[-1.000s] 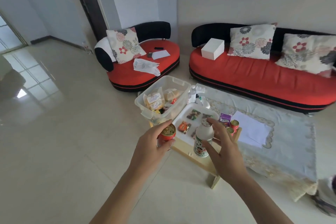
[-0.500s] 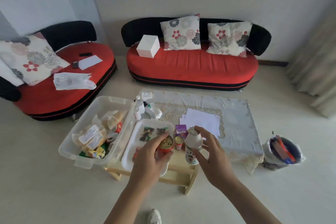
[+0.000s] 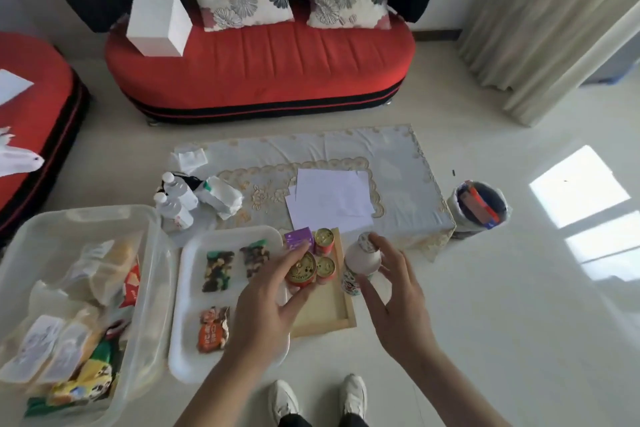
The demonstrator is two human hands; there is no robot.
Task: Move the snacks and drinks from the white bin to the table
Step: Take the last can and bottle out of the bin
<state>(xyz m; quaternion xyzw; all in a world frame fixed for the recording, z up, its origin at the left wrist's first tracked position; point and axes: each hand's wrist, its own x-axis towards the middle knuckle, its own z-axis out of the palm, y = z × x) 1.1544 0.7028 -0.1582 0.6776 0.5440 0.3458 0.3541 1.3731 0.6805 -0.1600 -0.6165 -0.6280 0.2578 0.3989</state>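
Note:
My left hand (image 3: 266, 308) grips a red can with a gold lid (image 3: 302, 270) just above the small wooden table (image 3: 325, 315). My right hand (image 3: 394, 298) holds a white milk bottle (image 3: 360, 263) by its neck at the table's right edge. Two more red cans (image 3: 325, 239) and a purple carton (image 3: 298, 237) stand on the wood. The white bin (image 3: 145, 274) at lower left holds several wrapped snack packs (image 3: 55, 347). A white tray (image 3: 188, 315) beside it carries nut packs (image 3: 218, 270) and an orange packet (image 3: 212, 329).
A cloth-covered low table (image 3: 398, 180) lies behind with white papers (image 3: 329, 198), two small bottles (image 3: 175, 198) and a tissue pack. A red sofa (image 3: 259, 69) with cushions and a white box stands at the back. A small bin (image 3: 479, 206) sits at right.
My view has swung right and tilted down, so the table is seen from above. Both hands have carried the can and the bottle down toward the wooden table.

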